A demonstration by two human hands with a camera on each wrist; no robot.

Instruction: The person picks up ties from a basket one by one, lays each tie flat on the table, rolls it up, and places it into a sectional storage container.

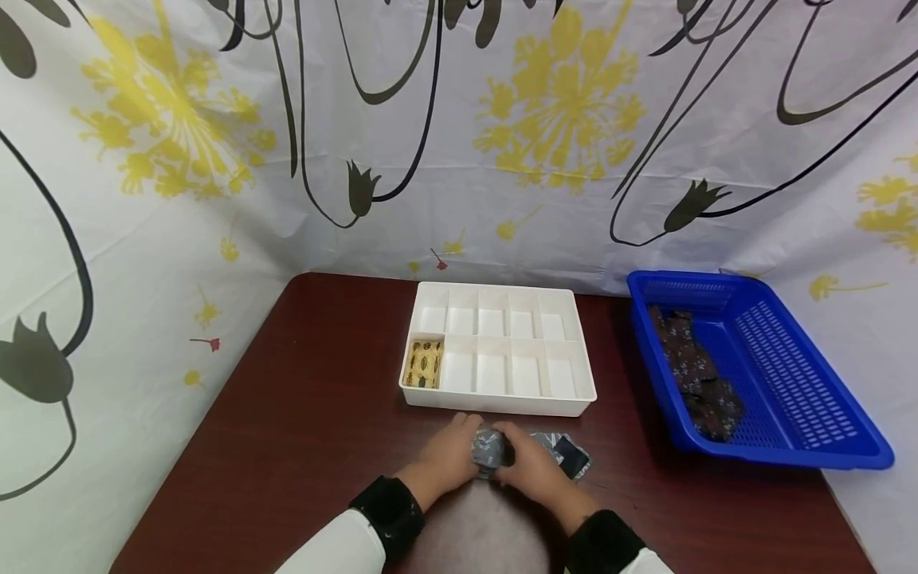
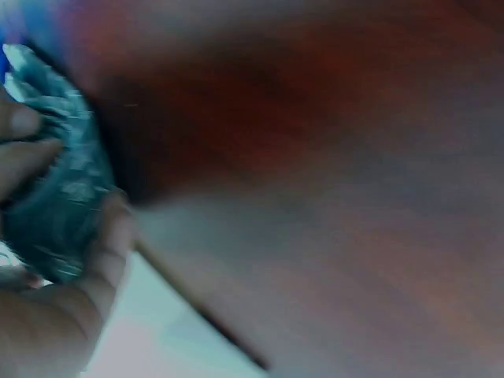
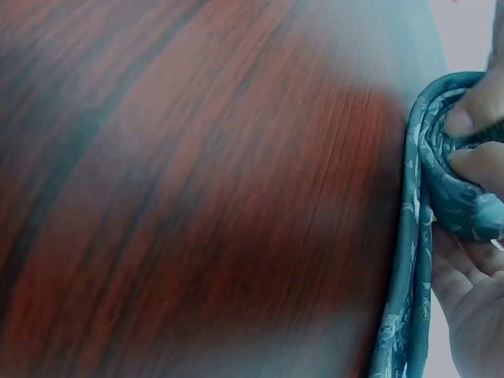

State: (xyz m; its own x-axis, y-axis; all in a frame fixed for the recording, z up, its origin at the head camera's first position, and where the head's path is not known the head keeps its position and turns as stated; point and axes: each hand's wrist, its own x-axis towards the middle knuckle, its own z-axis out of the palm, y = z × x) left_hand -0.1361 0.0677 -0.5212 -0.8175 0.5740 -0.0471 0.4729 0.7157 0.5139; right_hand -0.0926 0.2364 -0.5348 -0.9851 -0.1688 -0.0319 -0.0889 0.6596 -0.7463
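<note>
In the head view a grey patterned cloth (image 1: pixel 488 446), partly rolled up, stands between both hands close to the front of the white tray. My left hand (image 1: pixel 449 454) grips the roll from the left, and my right hand (image 1: pixel 532 466) holds it from the right. A flat tail of the cloth (image 1: pixel 570 456) with a dark patch runs out to the right behind the right hand. The right wrist view shows the layered coil (image 3: pixel 465 206) with fingertips pressed into its middle. Fingers also wrap the cloth (image 2: pixel 67 216) in the blurred left wrist view.
A white divided tray (image 1: pixel 495 403) lies just beyond the hands; a yellow patterned folded cloth (image 1: pixel 425 363) fills its front left compartment. On the right, a blue basket (image 1: pixel 796 351) holds dark patterned cloth (image 1: pixel 692 363). A printed curtain (image 1: pixel 445 135) hangs behind the brown table (image 1: pixel 287 414).
</note>
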